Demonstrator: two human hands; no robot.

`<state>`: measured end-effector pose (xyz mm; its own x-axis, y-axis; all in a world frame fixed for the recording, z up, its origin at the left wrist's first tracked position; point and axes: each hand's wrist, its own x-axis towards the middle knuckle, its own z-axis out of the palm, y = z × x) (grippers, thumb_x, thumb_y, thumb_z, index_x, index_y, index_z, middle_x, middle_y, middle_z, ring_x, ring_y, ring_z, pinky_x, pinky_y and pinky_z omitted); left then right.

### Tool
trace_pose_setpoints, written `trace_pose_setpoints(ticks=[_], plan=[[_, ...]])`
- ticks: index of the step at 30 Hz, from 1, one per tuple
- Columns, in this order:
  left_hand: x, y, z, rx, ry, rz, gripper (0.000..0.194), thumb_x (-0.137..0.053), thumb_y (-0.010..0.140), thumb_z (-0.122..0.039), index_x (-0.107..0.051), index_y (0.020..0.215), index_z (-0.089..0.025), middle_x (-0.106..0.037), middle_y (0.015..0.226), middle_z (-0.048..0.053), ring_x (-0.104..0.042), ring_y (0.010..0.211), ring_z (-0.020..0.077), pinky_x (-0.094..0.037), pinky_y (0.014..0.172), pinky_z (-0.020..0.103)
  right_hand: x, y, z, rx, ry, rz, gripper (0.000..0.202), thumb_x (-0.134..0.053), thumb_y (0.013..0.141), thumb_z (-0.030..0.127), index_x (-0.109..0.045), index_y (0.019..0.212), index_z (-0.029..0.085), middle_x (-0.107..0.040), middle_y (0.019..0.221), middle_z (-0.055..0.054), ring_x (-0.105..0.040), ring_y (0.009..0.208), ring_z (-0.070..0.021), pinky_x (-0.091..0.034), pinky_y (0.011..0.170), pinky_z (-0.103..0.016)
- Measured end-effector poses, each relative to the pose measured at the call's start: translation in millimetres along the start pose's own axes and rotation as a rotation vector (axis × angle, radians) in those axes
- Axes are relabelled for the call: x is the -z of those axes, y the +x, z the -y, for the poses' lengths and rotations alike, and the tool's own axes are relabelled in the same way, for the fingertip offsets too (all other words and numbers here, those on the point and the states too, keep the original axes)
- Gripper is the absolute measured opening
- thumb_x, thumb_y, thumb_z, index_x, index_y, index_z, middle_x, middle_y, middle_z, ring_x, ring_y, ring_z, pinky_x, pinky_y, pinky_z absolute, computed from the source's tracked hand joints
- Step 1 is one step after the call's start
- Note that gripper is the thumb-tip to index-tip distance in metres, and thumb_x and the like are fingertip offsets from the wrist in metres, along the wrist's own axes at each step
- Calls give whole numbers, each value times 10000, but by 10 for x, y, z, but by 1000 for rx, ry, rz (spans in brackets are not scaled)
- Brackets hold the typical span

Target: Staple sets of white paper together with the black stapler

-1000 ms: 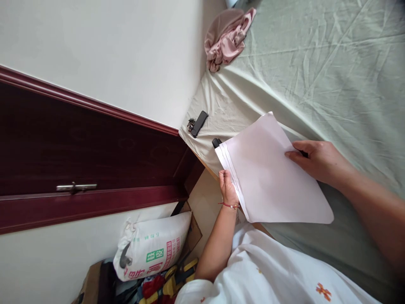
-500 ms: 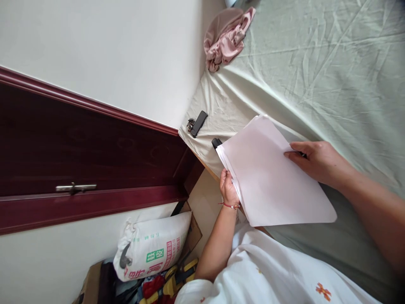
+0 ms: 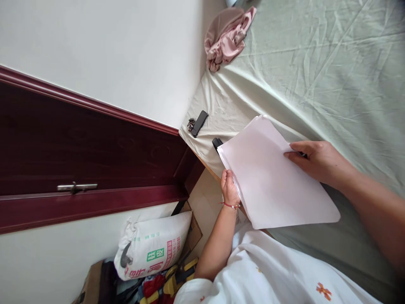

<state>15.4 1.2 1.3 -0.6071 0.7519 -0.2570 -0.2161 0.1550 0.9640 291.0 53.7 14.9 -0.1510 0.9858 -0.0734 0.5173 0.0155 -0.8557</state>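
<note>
One green sheet [image 3: 332, 80] is spreading over the right side, and a dark red door [image 3: 95, 143] is filling the left. Below it, a white sack [image 3: 172, 230] is leaning, its green box seemingly reading 麸皮; large red characters are standing beside that, and the smaller print is blurring beyond reading. White papers [image 3: 275, 177] are slanting over the sheet's near edge; their stepped left edges are now lying closer together than a second ago, so the pile is probably becoming more even. Pink cloth [image 3: 226, 42] is bunching by the wall. The right hand [image 3: 319, 160] is pinching the papers' far edge, while the left hand [image 3: 230, 188] is gripping their left edge. A black object [image 3: 216, 143] is poking out beside their corner; a black bar [image 3: 199, 123] is lying farther off, with small bits [image 3: 191, 124] nestling against it.
</note>
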Motion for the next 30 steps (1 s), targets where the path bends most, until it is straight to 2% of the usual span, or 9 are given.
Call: trace_pose_setpoints(ticks=[3,5,7,10,13,17,20,30], plan=[[-16,6,0,8,-17,-56,303,-821,779,-395,-683,971,-206,-755,1018,25,-693,1072,191,-499,1013,305,24,-6,33,-14,-1,63,317,-512,876,496,-535,674,252,-524,568,33,-444,508,-140,-338,519,-292],[-22,10,2,6,-35,-75,290,-819,779,-371,-677,976,-212,-750,1032,23,-689,1066,186,-494,1009,298,42,-11,57,-35,-2,47,322,-516,870,489,-504,657,247,-505,561,31,-432,511,-138,-330,527,-293],[-18,10,0,-10,-35,-40,299,-814,778,-391,-666,973,-218,-741,1023,19,-686,1036,183,-497,986,297,57,-14,74,-46,8,16,310,-529,855,475,-500,650,244,-508,565,28,-436,520,-137,-335,541,-291],[5,9,-8,-57,17,62,338,-798,782,-453,-645,991,-235,-716,974,-3,-674,957,166,-500,927,285,69,-14,81,-67,39,-19,268,-538,844,452,-543,673,246,-533,571,26,-461,529,-140,-352,561,-289],[33,11,-13,-103,81,102,368,-783,787,-490,-627,1012,-244,-689,942,-20,-647,894,143,-487,873,258,65,-11,69,-66,67,-26,251,-532,852,453,-623,732,252,-571,593,24,-499,545,-145,-375,582,-290],[50,9,-10,-95,100,115,382,-766,792,-526,-616,992,-237,-672,892,-26,-623,827,133,-477,817,248,36,-1,38,-34,100,-38,280,-555,841,471,-722,867,248,-671,741,2,-556,610,-155,-403,615,-294],[45,-4,-6,-104,115,123,390,-762,795,-540,-617,991,-237,-676,888,-25,-620,813,130,-474,805,247,21,2,21,8,115,-49,295,-563,839,469,-740,879,237,-708,841,-14,-576,650,-154,-412,625,-292],[25,-34,-14,-183,201,112,392,-707,831,-584,-620,996,-239,-683,907,-6,-619,847,155,-469,827,273,19,1,22,87,145,-62,258,-579,855,438,-743,864,239,-724,872,-9,-595,676,-152,-429,625,-284]])
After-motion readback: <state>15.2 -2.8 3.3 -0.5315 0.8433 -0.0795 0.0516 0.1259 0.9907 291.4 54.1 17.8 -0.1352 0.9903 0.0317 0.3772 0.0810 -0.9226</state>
